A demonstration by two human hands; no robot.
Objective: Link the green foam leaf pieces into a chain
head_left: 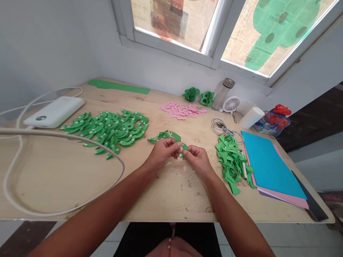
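Observation:
Between my two hands is a curved green paper strip (184, 146) with small white patches on it. My left hand (166, 150) pinches its left side, and my right hand (197, 158) has its fingers closed on the right side. Just beyond my left hand, another green curved piece (175, 136) stands out, and a few more green cutouts (160, 137) lie beside it. Whether these join the strip in my fingers I cannot tell. Further left spreads a large pile of green curved cutouts (107, 128) with white patches.
Pink cutouts (182, 110) and green paper balls (191, 94) lie at the back. Right are green scraps (232, 160), a white pen (244, 166), tape rings (219, 126), blue sheets (270, 164), a bottle (222, 92) and a fan (231, 104). A white cable (119, 160) loops left from a power bank (56, 111).

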